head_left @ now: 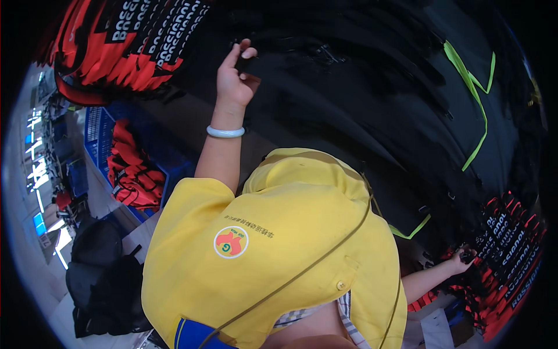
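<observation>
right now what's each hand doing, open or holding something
Left hand: raised, fingers loosely curled, touching the dark black fabric pile; grip cannot be told.
Right hand: closed on a small black buckle piece beside the red and black printed straps.

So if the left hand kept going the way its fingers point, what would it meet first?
The left hand is already fingertip-deep at the big pile of black fabric; going on, it would likely press straight into that, though depth is unclear.

Blue crate (96, 136) my landmark. Red-black straps (132, 171) heaped inside it. Black bags (104, 279) on floor below crate. Pale bangle (225, 132) right of crate; my yellow shirt (273, 244) lower right. Neon green strap (474, 87) far right.
</observation>
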`<state>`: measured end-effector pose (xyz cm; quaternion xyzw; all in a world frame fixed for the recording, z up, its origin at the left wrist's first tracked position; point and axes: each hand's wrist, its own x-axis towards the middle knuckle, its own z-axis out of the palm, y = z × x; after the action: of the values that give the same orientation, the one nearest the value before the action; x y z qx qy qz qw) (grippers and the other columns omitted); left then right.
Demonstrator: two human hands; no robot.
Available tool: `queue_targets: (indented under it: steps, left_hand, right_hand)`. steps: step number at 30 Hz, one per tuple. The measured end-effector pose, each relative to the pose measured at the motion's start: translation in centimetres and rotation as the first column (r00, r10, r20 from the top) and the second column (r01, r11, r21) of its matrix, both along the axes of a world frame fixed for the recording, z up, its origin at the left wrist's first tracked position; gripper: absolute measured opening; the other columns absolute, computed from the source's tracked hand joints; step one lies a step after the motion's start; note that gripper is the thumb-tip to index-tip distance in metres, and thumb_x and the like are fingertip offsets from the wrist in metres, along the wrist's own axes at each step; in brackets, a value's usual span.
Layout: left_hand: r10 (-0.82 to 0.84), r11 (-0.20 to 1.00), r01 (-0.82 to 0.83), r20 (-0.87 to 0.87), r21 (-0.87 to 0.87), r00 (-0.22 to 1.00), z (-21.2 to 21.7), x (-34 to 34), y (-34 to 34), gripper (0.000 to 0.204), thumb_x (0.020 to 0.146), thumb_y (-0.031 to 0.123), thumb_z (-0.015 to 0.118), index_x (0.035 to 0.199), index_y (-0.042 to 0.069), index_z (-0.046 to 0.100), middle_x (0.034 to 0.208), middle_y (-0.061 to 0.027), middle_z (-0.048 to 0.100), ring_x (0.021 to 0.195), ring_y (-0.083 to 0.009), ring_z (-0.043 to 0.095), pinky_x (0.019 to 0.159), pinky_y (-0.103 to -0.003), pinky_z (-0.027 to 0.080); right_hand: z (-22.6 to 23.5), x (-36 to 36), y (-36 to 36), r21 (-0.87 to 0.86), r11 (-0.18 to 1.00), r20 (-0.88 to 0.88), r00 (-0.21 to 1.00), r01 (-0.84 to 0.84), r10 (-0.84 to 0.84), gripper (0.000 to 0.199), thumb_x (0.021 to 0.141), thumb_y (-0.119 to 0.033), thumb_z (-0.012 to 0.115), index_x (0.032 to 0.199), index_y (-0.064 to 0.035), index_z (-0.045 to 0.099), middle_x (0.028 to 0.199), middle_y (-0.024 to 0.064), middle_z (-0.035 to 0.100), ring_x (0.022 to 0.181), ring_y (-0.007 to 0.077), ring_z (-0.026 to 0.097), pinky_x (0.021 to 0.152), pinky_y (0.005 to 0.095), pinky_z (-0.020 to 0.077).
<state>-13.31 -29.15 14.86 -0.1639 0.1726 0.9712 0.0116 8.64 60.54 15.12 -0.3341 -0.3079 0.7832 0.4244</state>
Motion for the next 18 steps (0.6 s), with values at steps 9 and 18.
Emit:
queue_targets:
  steps: [9, 18]
  left_hand:
    - [-0.015, 0.995, 0.032, 0.177, -0.093, 0.984, 0.6, 0.2, 3.8, 0.016, 0.09, 0.015, 0.059, 0.1, 0.002, 0.055, 0.097, -0.0118, 0.058, 0.092, -0.0204, 0.06, 0.084, -0.031, 0.052]
    - [0.169, 0.982, -0.097, 0.522, -0.162, 0.836, -4.4, 0.9, 8.2, 0.056, 0.087, -0.006, 0.054, 0.132, -0.008, 0.021, 0.128, -0.0258, 0.036, 0.107, -0.0337, 0.058, 0.093, -0.036, 0.053]
  right_hand:
    - [2.3, -4.1, 6.5, -0.174, 0.975, -0.394, 0.917, -0.142, 0.063, 0.068, 0.079, -0.008, 0.053, 0.139, 0.0103, 0.024, 0.146, 0.029, 0.024, 0.134, 0.048, 0.025, 0.111, 0.059, 0.0231]
    - [-1.9, -17.3, 4.4, 0.209, 0.96, 0.676, 0.737, -0.184, -0.006, 0.064, 0.087, -0.024, 0.056, 0.138, 0.002, 0.028, 0.133, 0.027, 0.043, 0.125, 0.0363, 0.043, 0.103, 0.0452, 0.0396]
